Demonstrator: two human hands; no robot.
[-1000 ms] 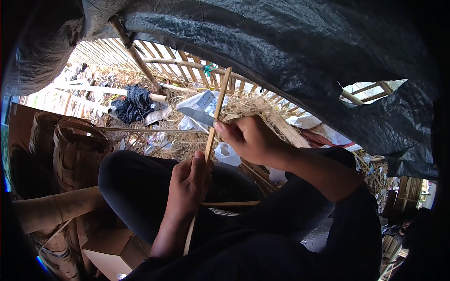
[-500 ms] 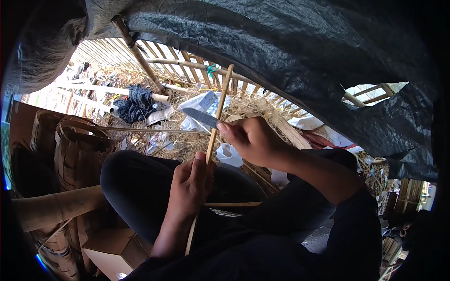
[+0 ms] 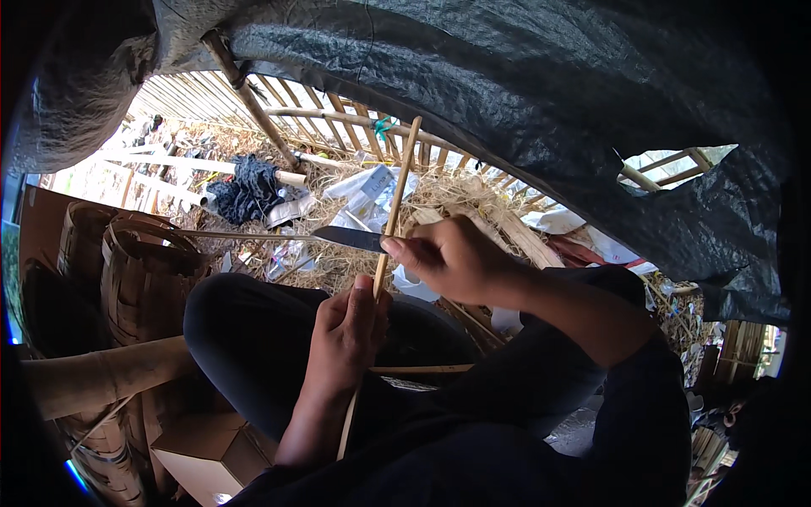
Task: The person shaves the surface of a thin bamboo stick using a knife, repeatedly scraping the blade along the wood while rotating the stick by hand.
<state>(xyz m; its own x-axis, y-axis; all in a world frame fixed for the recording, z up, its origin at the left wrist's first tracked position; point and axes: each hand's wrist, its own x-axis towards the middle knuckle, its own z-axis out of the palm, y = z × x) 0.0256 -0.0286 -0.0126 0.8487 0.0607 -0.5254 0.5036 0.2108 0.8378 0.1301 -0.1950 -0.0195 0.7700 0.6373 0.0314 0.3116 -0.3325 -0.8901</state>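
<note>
My left hand (image 3: 346, 334) is closed around a narrow bamboo strip (image 3: 402, 173) that slants up and away from my lap, its thumb lying along the strip. Just above it, my right hand (image 3: 452, 258) grips a knife (image 3: 351, 238). The dark blade points left and crosses the strip, with my right thumb close to the crossing. The knife's handle is hidden inside my right fist. Whether the edge bites into the bamboo cannot be seen.
Woven bamboo baskets (image 3: 139, 262) and a cardboard box (image 3: 203, 444) stand at my left, beside a thick bamboo pole (image 3: 110, 376). Black plastic sheeting (image 3: 524, 93) hangs overhead and to the right. Shavings (image 3: 448, 194) and a dark cloth (image 3: 245, 190) lie before a slatted fence.
My right hand has moved slightly down the strip toward my left hand. The blade has turned from slanting up to nearly level and looks darker. My left hand has stayed in place.
</note>
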